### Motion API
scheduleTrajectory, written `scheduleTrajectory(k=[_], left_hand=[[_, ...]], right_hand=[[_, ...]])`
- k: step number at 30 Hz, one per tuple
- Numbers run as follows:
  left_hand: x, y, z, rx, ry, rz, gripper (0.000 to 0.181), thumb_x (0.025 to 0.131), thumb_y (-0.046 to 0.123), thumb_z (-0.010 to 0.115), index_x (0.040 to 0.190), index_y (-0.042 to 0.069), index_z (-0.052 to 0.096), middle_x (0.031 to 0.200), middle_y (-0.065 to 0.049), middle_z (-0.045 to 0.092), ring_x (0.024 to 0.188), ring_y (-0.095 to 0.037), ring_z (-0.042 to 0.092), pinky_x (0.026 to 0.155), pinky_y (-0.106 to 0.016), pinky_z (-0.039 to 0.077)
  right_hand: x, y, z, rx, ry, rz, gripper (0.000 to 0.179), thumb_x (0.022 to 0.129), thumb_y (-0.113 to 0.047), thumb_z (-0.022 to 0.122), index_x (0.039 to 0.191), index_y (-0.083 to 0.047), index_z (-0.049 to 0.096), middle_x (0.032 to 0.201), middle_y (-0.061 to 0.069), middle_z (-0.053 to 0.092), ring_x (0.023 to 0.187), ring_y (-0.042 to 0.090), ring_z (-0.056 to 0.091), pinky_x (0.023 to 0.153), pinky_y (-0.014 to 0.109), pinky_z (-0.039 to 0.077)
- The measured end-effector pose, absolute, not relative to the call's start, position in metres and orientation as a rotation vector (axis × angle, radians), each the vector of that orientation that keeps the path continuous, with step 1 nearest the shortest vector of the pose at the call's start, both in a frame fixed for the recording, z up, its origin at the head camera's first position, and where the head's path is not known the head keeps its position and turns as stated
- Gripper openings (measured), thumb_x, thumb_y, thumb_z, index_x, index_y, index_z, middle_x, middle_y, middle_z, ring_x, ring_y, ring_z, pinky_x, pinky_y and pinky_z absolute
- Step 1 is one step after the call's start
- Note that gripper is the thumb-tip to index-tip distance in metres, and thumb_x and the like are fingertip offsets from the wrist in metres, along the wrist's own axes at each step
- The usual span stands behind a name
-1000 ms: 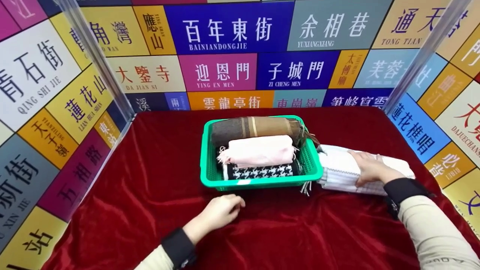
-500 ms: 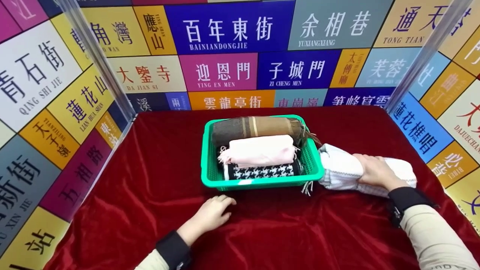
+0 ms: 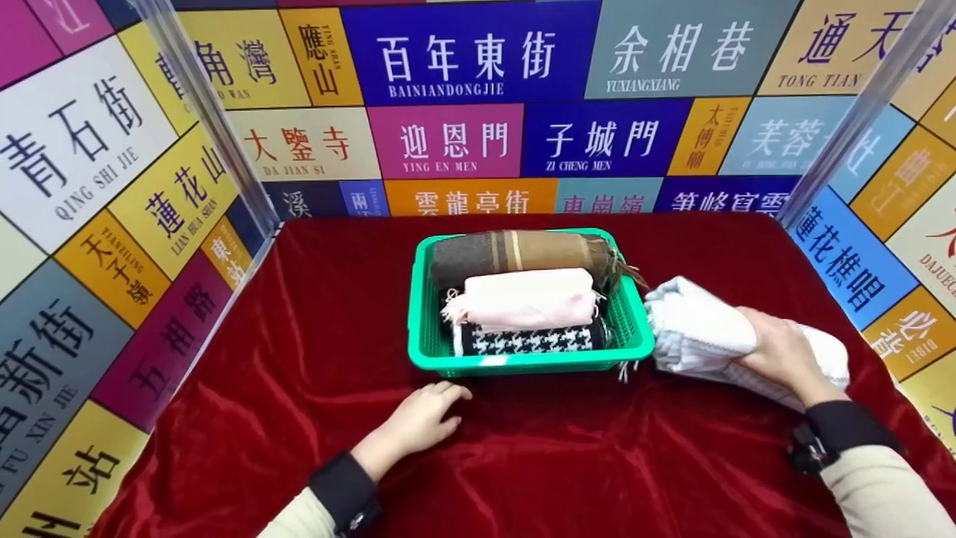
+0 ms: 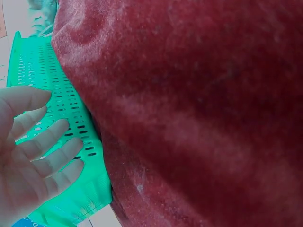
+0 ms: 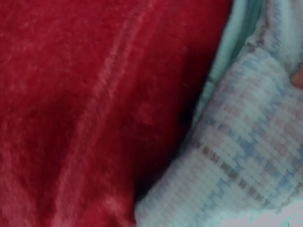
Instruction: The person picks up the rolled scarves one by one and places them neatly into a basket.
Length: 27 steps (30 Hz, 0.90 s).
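Observation:
My right hand grips a folded white checked scarf across its middle, just right of the green basket. The scarf's left end is raised and lies close to the basket's right side; whether they touch, I cannot tell. Its pale woven checks fill the right side of the right wrist view, where only one fingertip shows. In front of the basket, my left hand rests by the red cloth with relaxed fingers and holds nothing. The left wrist view has those fingers spread beside the basket's slotted wall.
Inside the basket lie a rolled brown striped scarf, a pale pink scarf and a black-and-white houndstooth scarf. Fringes hang over the basket's right rim. Red velvet cloth covers the table, and lettered panels wall in its back and sides.
My right hand's grip has closed further round the white scarf, whose left end has risen and tilted. The left hand has shifted slightly left, its fingers loosening. The head view has turned a little left.

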State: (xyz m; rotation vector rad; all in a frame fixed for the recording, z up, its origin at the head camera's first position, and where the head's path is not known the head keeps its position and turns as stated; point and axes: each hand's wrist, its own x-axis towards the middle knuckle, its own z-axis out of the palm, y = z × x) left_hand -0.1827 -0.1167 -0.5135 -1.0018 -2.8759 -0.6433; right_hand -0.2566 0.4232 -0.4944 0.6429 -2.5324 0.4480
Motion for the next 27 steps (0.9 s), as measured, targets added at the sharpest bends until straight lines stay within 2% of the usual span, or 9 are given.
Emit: scheduleTrajectory(k=[8,10,11,13,15,17,18,23,27], left_hand=[[-0.183,-0.119,-0.514,-0.989,-2.892,-0.653,0.031,0.081,0.012,0.062,0.112,0.008,0.058,0.106,-0.007,0.061,0.098,-0.026,0.057,0.083,-0.040,0.047],[-0.183,-0.119,-0.514,-0.986,-2.895,-0.654,0.031,0.081,0.012,0.062,0.111,0.008,0.058,0.106,-0.007,0.061,0.098,-0.026,0.057,0.083,-0.040,0.047],[-0.183,-0.119,-0.514,-0.986,-2.896,-0.655,0.030,0.081,0.012,0.062,0.111,0.008,0.059,0.106,-0.007,0.061,0.099,-0.026,0.057,0.083,-0.041,0.047],[-0.183,-0.120,-0.514,-0.983,-2.898,-0.655,0.030,0.081,0.012,0.062,0.111,0.008,0.059,0.107,-0.007,0.061,0.099,-0.026,0.057,0.082,-0.041,0.047],[-0.183,-0.120,-0.513,-0.982,-2.901,-0.657,0.030,0.082,0.012,0.062,0.111,0.008,0.058,0.107,-0.008,0.061,0.099,-0.027,0.057,0.083,-0.042,0.047],[-0.183,-0.120,-0.513,-0.981,-2.902,-0.663,0.030,0.082,0.012,0.062,0.111,0.008,0.058,0.107,-0.008,0.061,0.099,-0.027,0.057,0.083,-0.042,0.047],[-0.183,-0.120,-0.512,-0.979,-2.903,-0.666,0.030,0.082,0.012,0.062,0.111,0.008,0.058,0.107,-0.008,0.061,0.099,-0.027,0.057,0.083,-0.042,0.047],[-0.184,-0.121,-0.513,-0.964,-2.914,-0.738,0.030,0.082,0.011,0.062,0.112,0.008,0.058,0.108,-0.007,0.061,0.100,-0.025,0.058,0.084,-0.039,0.047],[-0.184,-0.121,-0.511,-0.937,-2.919,-0.788,0.030,0.083,0.012,0.062,0.113,0.008,0.058,0.107,-0.007,0.061,0.101,-0.023,0.058,0.084,-0.038,0.047]], right_hand=[[-0.238,0.431,-0.466,0.507,-2.482,0.532,0.067,0.049,-0.013,0.078,0.110,0.002,0.056,0.101,0.022,0.061,0.089,0.040,0.054,0.076,0.046,0.038],[-0.230,0.428,-0.459,0.445,-2.446,0.570,0.069,0.048,-0.012,0.077,0.112,0.003,0.056,0.102,0.021,0.060,0.090,0.037,0.053,0.079,0.036,0.038],[-0.226,0.426,-0.455,0.396,-2.435,0.605,0.069,0.048,-0.011,0.077,0.113,0.002,0.056,0.102,0.019,0.060,0.093,0.028,0.055,0.080,0.029,0.037],[-0.217,0.419,-0.445,0.301,-2.411,0.707,0.072,0.048,-0.008,0.077,0.116,0.001,0.055,0.103,0.001,0.062,0.093,0.007,0.054,0.079,0.016,0.035],[-0.207,0.407,-0.432,0.204,-2.390,0.816,0.075,0.048,-0.003,0.078,0.119,0.001,0.054,0.102,-0.011,0.059,0.088,-0.009,0.046,0.074,0.008,0.028],[-0.198,0.393,-0.418,0.144,-2.369,0.926,0.076,0.048,0.001,0.078,0.120,0.002,0.053,0.099,-0.026,0.052,0.084,-0.018,0.037,0.073,0.005,0.027],[-0.194,0.385,-0.411,0.142,-2.356,0.968,0.077,0.048,0.003,0.078,0.120,0.003,0.052,0.097,-0.032,0.049,0.082,-0.016,0.039,0.071,0.006,0.028],[-0.179,0.342,-0.386,0.369,-2.340,1.038,0.079,0.039,0.007,0.080,0.114,0.010,0.054,0.096,-0.034,0.050,0.079,-0.013,0.047,0.069,0.004,0.035],[-0.170,0.306,-0.382,0.732,-2.351,0.982,0.081,0.037,-0.004,0.084,0.113,0.006,0.059,0.108,-0.020,0.057,0.092,-0.010,0.052,0.077,0.005,0.037]])
